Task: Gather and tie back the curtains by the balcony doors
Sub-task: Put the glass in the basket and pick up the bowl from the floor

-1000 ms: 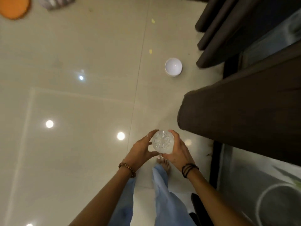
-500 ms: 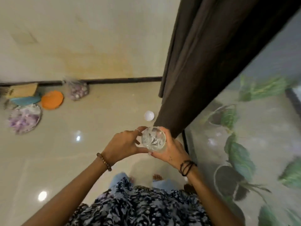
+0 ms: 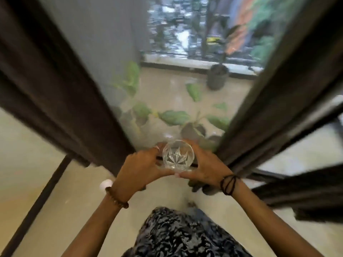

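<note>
Head view: both hands' grip holds cut glass (image 3: 178, 156); curtains (image 3: 61, 93) flank, untouched.

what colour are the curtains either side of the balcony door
Dark brown, both the left curtain and the right curtain; seen in the head view.

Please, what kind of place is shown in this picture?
Probably a home, at glass doors to a balcony: dark curtains hang at both sides, a potted plant stands outside, and the floor is pale tile.
</note>
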